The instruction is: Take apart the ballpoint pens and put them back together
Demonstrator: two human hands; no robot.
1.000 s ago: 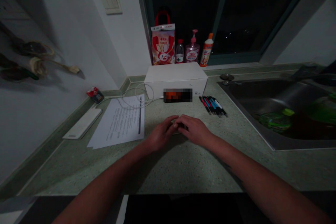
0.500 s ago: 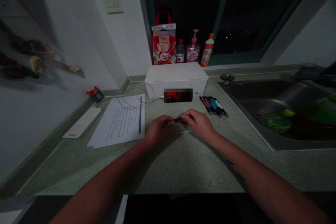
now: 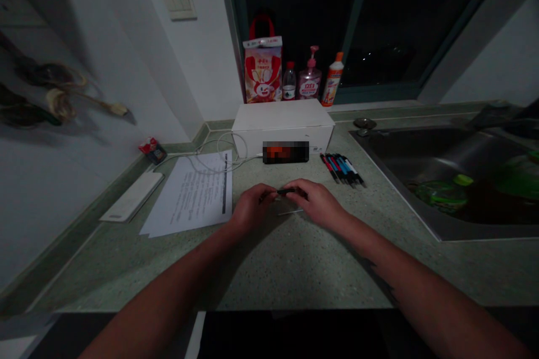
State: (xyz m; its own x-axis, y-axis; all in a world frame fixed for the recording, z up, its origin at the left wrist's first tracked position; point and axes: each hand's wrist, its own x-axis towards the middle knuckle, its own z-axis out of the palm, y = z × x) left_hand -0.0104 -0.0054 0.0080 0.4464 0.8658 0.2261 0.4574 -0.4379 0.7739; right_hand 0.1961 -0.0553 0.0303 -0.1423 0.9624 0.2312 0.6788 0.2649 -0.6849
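Dark pen-like piece (image 3: 286,191) located in front of the white box (image 3: 282,116) — spans between the left hand (image 3: 254,206) and right hand (image 3: 319,201), fingers of both pinching it

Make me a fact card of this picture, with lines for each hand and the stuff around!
Left hand: holds a thin dark thing
Right hand: holds it too
Just below hands: white stick
Right side: pens in a row, then the sink
Left side: papers
Behind: white box
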